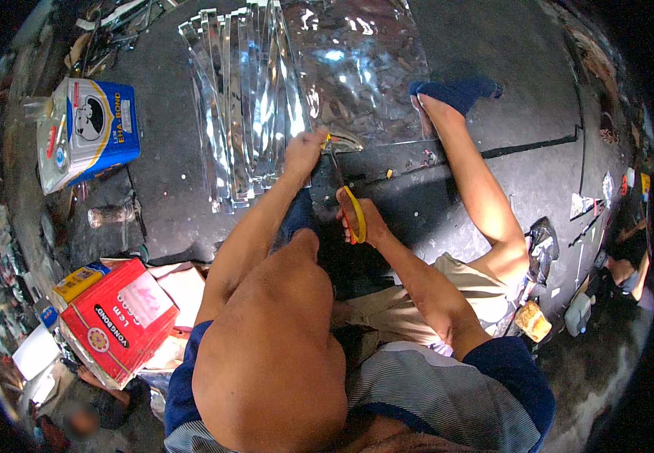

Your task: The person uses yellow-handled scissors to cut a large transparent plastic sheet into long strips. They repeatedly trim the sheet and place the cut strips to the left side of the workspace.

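A large shiny, see-through plastic sheet (pixel 365 83) lies flat on the dark floor ahead of me. My left hand (pixel 306 153) is closed at the sheet's near left corner, pinching its edge, which curls up beside the fingers. In my right hand (pixel 368 223) is a pair of scissors (pixel 354 215) with yellow handles. Their blades point away from me and reach the sheet edge next to my left hand; the tips are hard to make out. Several long, shiny plastic strips (pixel 244 106) lie fanned out and overlapping to the left of the sheet.
On the left stand a blue and white square can (pixel 89 136) and a red carton (pixel 119 321). A small jar-like object (pixel 112 215) lies between them. My socked foot (pixel 455 94) rests by the sheet's right edge. Other people sit at the lower left and far right.
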A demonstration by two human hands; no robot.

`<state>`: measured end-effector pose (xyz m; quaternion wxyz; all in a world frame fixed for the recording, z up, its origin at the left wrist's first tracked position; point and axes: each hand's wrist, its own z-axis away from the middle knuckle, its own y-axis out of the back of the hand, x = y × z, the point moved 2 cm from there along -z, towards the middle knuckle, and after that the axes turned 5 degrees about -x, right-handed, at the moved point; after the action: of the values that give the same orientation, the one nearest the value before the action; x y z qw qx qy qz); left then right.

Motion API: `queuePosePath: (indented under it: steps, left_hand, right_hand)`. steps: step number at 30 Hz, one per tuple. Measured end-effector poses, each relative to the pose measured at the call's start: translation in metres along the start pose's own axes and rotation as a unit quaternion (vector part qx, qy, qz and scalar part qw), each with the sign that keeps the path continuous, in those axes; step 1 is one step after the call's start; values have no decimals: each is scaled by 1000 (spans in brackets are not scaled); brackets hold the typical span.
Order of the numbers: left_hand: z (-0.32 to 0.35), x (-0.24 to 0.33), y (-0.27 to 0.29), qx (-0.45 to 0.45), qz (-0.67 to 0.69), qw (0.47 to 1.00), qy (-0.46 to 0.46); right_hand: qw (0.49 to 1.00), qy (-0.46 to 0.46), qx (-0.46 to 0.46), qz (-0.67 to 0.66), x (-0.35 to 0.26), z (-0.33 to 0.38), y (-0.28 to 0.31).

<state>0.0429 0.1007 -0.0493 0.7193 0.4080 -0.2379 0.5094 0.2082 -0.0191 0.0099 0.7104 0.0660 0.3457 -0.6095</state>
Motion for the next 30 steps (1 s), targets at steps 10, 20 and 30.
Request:
queuePosePath:
  steps: [10,20,30]
  left_hand:
    - [30,9,-10,-54,54,996,-53]
    - [27,-3,-17,-53,195,978,-59]
    - [38,19,-2,-94,171,979,-51]
  right_hand:
    - [999,-24,20,34,-13,-2,0]
    - [995,3,35,93,-26,-4,-1]
    - [996,1,18,87,-53,-36,3]
